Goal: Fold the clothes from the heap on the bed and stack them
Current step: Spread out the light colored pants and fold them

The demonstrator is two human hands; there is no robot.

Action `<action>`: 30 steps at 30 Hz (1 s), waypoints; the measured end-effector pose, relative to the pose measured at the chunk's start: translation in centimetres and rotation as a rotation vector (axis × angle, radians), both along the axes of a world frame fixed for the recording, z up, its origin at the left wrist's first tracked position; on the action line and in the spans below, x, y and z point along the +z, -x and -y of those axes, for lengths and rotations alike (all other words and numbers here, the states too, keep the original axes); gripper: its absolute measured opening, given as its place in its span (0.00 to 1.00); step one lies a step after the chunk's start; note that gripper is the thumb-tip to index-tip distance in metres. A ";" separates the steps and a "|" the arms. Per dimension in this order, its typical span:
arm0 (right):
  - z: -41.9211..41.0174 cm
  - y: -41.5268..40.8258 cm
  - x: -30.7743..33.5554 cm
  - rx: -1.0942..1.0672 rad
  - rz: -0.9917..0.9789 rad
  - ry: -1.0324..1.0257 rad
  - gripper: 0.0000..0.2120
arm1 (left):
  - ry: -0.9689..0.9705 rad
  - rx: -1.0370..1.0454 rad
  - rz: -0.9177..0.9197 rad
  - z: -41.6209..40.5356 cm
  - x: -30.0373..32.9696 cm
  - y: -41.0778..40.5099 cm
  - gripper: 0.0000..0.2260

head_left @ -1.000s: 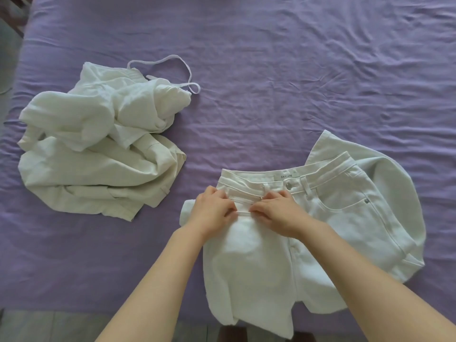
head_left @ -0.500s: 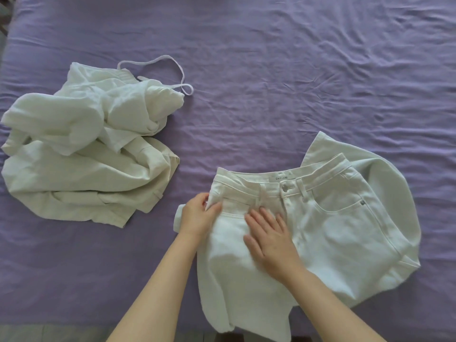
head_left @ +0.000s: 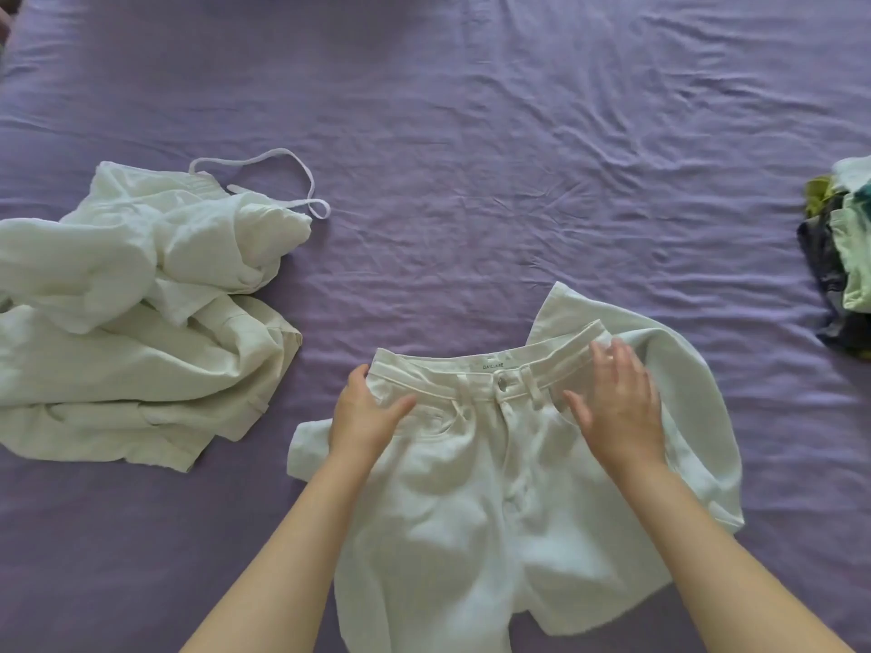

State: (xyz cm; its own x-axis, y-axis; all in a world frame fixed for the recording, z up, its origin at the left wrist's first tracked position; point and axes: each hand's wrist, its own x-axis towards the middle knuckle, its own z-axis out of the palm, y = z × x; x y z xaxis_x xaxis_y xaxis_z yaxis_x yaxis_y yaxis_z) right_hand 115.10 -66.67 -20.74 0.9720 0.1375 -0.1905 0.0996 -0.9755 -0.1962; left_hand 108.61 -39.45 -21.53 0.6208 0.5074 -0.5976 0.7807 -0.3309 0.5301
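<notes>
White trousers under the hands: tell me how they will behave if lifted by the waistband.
The white trousers would probably hang limp, since the cloth creases and drapes over the bed's near edge. The waistband looks thicker and should keep its line better. The cloth looks matte, so likely not slippery.

Count, head view:
- Purple wrinkled bed sheet (head_left: 471,134): 1
- White denim trousers, metal button (head_left: 471,501): 1
- Heap of crumpled white garments (head_left: 132,313): 1; pieces inside not countable
- Pile of green and dark clothes (head_left: 843,256): 1, cut by the frame edge
- Bare hands: 2, left hand (head_left: 363,417), right hand (head_left: 617,407)
</notes>
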 end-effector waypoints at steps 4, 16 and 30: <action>1.4 -3.6 0.7 -0.297 -0.184 -0.071 0.29 | 0.126 0.179 0.030 1.0 1.5 -1.8 0.18; 1.2 -2.8 11.1 -0.465 -0.552 -0.862 0.06 | 0.327 0.215 0.199 4.3 13.0 -2.3 0.10; -3.9 -1.7 36.5 -0.131 0.072 -1.172 0.15 | 0.561 0.232 0.775 9.9 38.3 -6.9 0.13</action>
